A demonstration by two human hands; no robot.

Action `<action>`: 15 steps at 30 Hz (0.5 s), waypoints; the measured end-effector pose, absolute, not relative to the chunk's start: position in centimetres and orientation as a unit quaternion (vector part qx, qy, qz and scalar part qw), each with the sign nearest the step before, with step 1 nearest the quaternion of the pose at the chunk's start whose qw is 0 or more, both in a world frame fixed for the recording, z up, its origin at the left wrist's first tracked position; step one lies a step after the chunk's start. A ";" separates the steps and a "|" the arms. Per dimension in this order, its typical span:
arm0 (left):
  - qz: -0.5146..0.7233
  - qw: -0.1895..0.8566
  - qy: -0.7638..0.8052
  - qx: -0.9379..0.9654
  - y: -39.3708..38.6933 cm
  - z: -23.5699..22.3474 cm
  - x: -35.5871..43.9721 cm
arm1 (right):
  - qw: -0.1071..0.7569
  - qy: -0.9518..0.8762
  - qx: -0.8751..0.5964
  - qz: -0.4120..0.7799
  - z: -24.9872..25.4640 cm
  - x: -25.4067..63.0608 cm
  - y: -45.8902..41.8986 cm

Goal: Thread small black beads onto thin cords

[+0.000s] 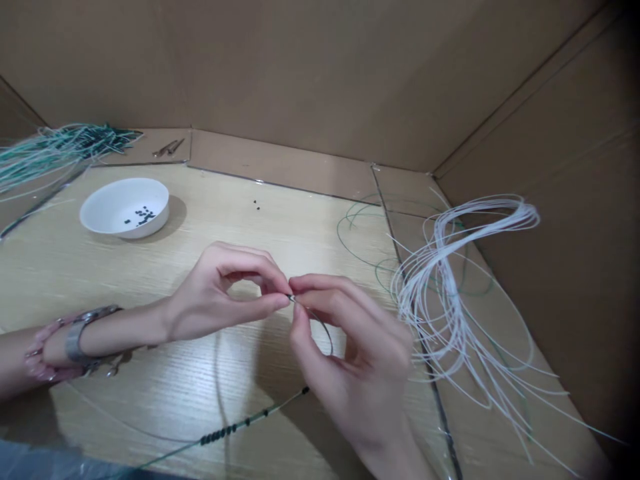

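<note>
Left hand (pixel 227 287) and right hand (pixel 350 340): fingertips pinched nearly closed, meeting on a small dark bead (pixel 290 297) and thin cord (pixel 326 330). Below: beaded green strand (pixel 220 435). Beyond left hand: white bowl (pixel 125 208), black beads (pixel 144 215) inside. Beside right hand: white cords (pixel 445 280).

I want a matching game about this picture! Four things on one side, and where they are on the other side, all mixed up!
Things
1. bowl
2. pink bracelet
3. white strands
4. thin strand

Places
A. looped in a heap on the right side
B. pinched between the fingertips of the left hand and the right hand
C. at the left, with black pieces inside
D. around the left arm

Right pairs: 1-C, 2-D, 3-A, 4-B
</note>
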State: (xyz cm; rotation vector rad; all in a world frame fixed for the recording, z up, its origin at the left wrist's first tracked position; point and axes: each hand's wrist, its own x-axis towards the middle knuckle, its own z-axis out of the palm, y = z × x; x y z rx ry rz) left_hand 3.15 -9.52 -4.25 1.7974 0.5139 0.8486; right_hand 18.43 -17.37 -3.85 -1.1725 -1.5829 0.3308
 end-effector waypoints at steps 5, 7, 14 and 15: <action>0.361 0.520 0.228 0.740 -9.3 -4.0 3.2 | 0.548 -0.673 -0.482 0.118 -4.0 18.6 -17.3; 0.367 0.541 0.241 0.717 -9.4 -4.1 3.3 | 0.550 -0.669 -0.485 0.119 -4.0 18.6 -17.3; 0.378 0.540 0.231 0.716 -9.8 -4.3 3.5 | 0.560 -0.664 -0.482 0.114 -4.0 18.5 -17.3; 0.382 0.531 0.226 0.722 -9.8 -4.3 3.5 | 0.561 -0.665 -0.481 0.110 -4.1 18.5 -17.2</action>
